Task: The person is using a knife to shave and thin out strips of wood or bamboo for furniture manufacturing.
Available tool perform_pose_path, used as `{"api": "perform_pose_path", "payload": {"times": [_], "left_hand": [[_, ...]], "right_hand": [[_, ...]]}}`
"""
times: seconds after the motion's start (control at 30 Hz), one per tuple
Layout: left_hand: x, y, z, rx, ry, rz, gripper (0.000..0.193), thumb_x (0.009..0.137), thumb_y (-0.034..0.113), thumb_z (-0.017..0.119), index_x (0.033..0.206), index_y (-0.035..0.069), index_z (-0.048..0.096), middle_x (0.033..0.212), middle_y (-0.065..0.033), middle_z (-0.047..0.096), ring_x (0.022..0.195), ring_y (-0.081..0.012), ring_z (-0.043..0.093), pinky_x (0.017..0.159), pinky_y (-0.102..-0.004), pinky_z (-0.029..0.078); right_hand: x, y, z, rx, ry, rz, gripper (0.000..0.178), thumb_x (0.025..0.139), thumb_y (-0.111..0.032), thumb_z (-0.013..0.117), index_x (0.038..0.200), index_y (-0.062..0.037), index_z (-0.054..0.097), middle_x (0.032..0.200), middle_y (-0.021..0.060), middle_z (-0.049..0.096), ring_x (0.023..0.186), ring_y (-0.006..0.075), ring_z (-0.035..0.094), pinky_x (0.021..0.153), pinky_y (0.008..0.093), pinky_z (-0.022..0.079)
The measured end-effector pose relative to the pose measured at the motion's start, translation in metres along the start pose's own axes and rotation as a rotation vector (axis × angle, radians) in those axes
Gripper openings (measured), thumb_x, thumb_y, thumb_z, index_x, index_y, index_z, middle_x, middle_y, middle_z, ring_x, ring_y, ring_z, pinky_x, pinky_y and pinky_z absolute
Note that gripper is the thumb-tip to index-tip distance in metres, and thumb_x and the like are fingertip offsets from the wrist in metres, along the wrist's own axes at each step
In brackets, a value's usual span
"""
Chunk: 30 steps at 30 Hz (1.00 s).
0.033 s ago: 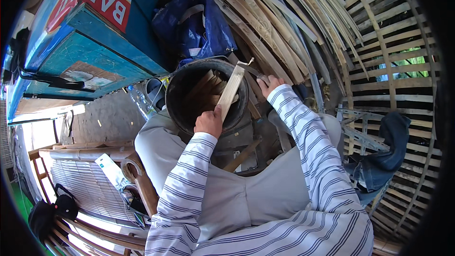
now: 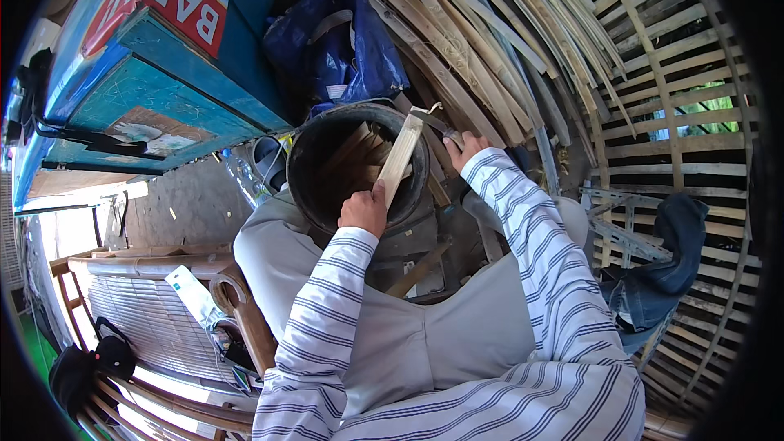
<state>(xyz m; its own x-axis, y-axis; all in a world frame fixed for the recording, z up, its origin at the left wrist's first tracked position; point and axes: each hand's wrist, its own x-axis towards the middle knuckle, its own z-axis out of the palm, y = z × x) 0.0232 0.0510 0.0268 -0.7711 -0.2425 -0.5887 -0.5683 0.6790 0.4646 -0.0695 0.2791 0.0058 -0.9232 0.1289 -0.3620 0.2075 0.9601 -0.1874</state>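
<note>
My left hand is closed round the lower end of a flat, pale bamboo strip. The strip slants up and to the right across a dark bucket. In my right hand is a knife, its blade against the strip's upper end. A thin curled shaving sticks out at that end. Several wood pieces stand inside the bucket, which is between my knees. My right fingers hide most of the knife's handle.
Long bamboo slats are stacked beyond the bucket to the right. A blue plastic bag lies behind it, and a blue box stands at left. Dark blue cloth hangs by a slatted wall. A bamboo bench is at lower left.
The curled shaving at the strip's upper end reaches slightly farther right. My hands and the strip have barely shifted.
</note>
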Motion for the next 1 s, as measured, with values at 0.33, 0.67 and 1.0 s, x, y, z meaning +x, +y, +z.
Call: {"api": "perform_pose_path", "payload": {"times": [0.33, 0.67, 1.0], "left_hand": [[-0.007, -0.005, 0.003, -0.024, 0.01, 0.026, 0.06, 0.094, 0.053, 0.04, 0.094, 0.002, 0.071, 0.098, -0.0267, 0.065, 0.096, -0.0437, 0.061, 0.091, -0.0479, 0.045], [-0.001, -0.014, -0.01, -0.006, 0.024, -0.049, 0.06, 0.093, 0.055, 0.042, 0.098, 0.002, 0.07, 0.099, -0.0266, 0.065, 0.096, -0.0421, 0.062, 0.091, -0.0467, 0.046], [0.01, -0.022, -0.007, -0.077, -0.415, 0.212, 0.043, 0.092, 0.04, 0.057, 0.113, 0.003, 0.06, 0.092, -0.0181, 0.068, 0.086, -0.0304, 0.069, 0.076, -0.0413, 0.052]], "right_hand": [[0.049, 0.065, 0.017, -0.104, 0.135, 0.176, 0.056, 0.088, -0.051, 0.054, 0.104, 0.0021, 0.064, 0.107, 0.0292, 0.061, 0.103, 0.0432, 0.059, 0.091, 0.0483, 0.047], [-0.013, 0.005, 0.02, 0.082, 0.223, -0.126, 0.061, 0.085, -0.056, 0.055, 0.08, 0.0041, 0.066, 0.081, 0.0243, 0.066, 0.076, 0.0397, 0.063, 0.075, 0.0459, 0.05], [-0.101, -0.009, -0.048, 0.317, 0.053, -0.237, 0.054, 0.084, -0.054, 0.062, 0.085, -0.0003, 0.062, 0.071, 0.0172, 0.065, 0.067, 0.0339, 0.065, 0.063, 0.0416, 0.051]]}}
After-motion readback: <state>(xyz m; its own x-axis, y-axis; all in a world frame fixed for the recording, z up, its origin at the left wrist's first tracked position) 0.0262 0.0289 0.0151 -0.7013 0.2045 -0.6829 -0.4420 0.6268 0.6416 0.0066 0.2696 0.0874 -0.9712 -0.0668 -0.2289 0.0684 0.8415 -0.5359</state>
